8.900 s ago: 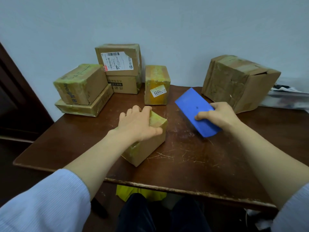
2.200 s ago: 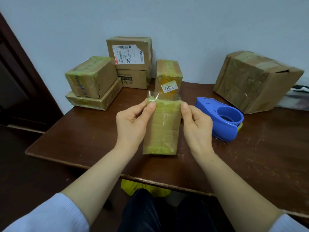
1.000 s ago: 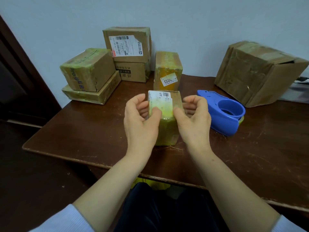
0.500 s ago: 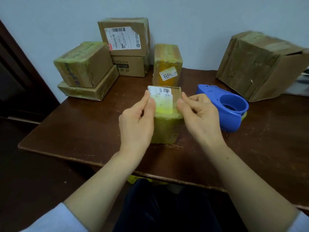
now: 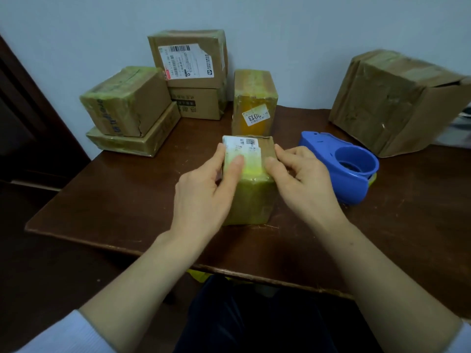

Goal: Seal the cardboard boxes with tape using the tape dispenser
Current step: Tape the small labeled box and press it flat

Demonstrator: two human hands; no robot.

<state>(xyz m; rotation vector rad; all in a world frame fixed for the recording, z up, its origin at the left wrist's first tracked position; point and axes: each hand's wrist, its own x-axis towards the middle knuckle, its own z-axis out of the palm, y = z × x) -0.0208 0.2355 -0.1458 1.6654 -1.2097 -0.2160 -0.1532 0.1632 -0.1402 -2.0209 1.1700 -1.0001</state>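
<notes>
Dark wooden table (image 5: 114, 200) with taped cardboard boxes (image 5: 254, 98) and blue tape dispenser (image 5: 339, 169)

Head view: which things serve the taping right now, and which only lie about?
In use: small box, held by the left hand and right hand; blue tape dispenser, lying beside it.
Lying about: stacked boxes at left; labelled box; upright stickered box; large box at right.
</notes>
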